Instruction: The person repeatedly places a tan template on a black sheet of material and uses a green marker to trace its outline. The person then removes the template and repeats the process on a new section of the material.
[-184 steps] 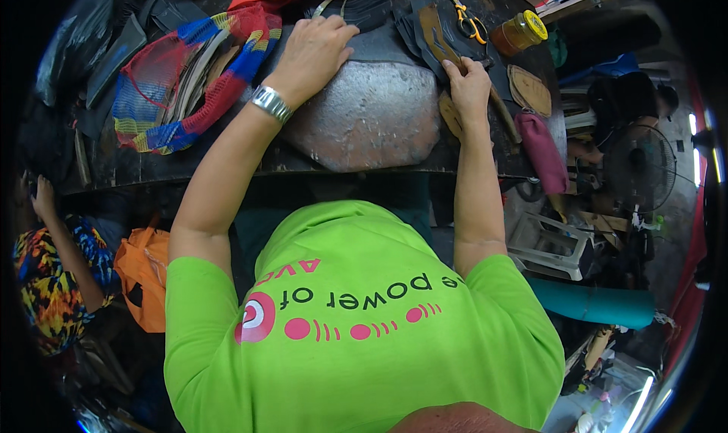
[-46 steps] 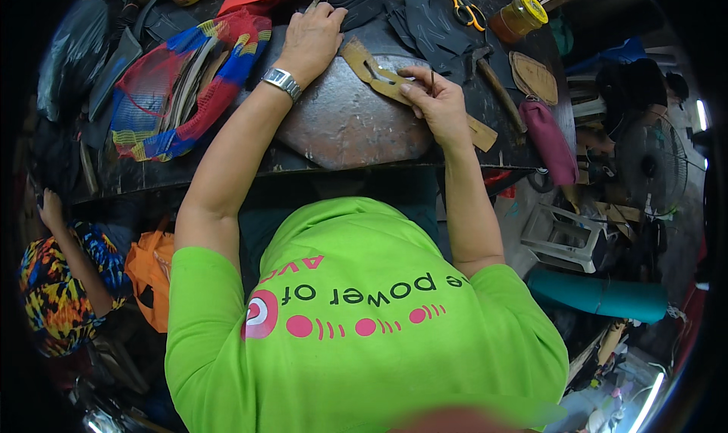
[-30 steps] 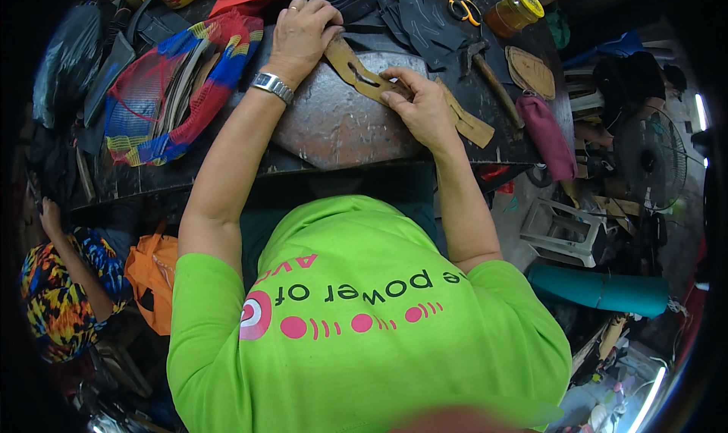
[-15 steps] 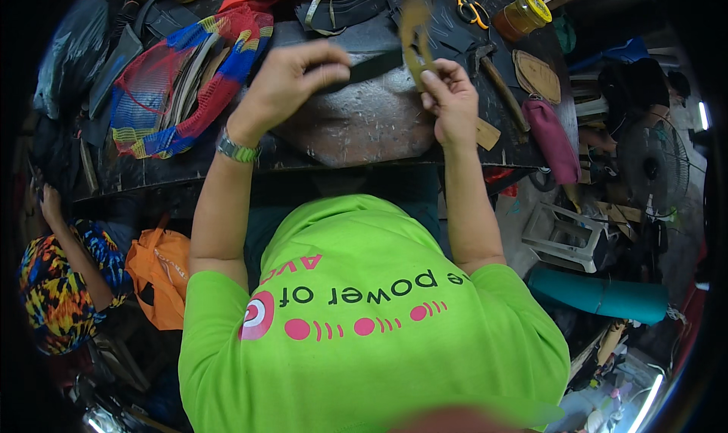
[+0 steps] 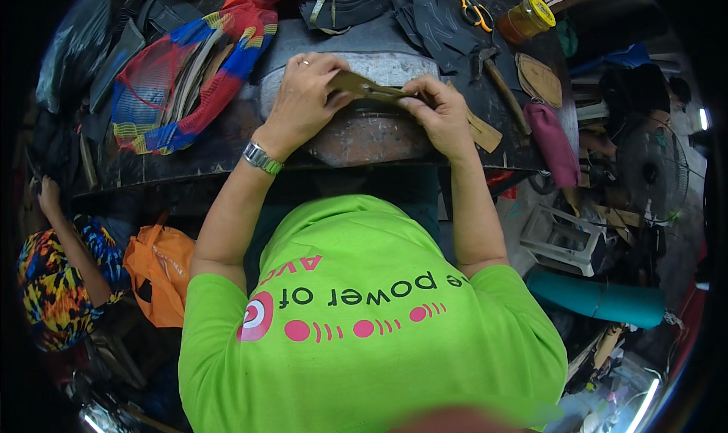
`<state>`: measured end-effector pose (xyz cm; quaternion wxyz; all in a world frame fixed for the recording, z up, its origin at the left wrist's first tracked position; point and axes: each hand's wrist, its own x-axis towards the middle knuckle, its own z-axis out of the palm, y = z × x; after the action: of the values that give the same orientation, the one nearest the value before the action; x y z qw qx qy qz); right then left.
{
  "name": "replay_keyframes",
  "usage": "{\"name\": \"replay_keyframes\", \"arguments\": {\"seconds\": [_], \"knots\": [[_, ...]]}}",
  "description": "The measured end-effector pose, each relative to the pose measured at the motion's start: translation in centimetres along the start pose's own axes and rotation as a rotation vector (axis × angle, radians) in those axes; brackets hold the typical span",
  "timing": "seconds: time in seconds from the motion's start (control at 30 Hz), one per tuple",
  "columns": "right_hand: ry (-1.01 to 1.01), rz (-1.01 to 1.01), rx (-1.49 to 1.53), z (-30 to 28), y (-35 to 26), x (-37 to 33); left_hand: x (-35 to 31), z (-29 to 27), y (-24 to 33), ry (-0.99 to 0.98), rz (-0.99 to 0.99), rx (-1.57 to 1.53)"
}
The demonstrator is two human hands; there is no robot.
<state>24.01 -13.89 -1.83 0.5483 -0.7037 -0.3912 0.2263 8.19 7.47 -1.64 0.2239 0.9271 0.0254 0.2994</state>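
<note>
Crosswise, brown strip [image 5: 359, 86] slants down from left hand [image 5: 305, 93] to right hand [image 5: 441, 113].

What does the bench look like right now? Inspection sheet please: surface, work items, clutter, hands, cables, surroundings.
Surface: dark worktable, with a scuffed slab under the hands.
Work items: slotted tan template, held above the slab.
Clutter: striped mesh bag, black cut pieces, orange-handled scissors, hammer, yellow-lidded jar, maroon pouch.
Hands: left hand and right hand both grip the template.
Cables: nothing clearly seen; fan area too dim to tell.
Surroundings: fan, grey stool, teal roll, orange bag, another person at left.
</note>
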Motion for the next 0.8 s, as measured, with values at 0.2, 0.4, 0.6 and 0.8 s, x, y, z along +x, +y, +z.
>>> {"name": "replay_keyframes", "arguments": {"seconds": [0.2,0.4,0.6,0.8], "knots": [[0.334,0.068,0.394,-3.7,2.1,3.1,2.7,-0.6,-2.1,0.069,-0.068,-0.013],[0.536,0.04,0.306,-4.9,4.7,4.9,5.8,1.2,-5.2,0.0,-0.027,0.286],[0.683,0.017,0.168,-4.6,4.0,3.2,8.5,4.0,-7.4,-0.08,-0.049,0.561],[0.607,0.027,0.558,-5.2,2.3,1.0,8.4,4.1,-7.6,-0.022,-0.084,0.458]]}}
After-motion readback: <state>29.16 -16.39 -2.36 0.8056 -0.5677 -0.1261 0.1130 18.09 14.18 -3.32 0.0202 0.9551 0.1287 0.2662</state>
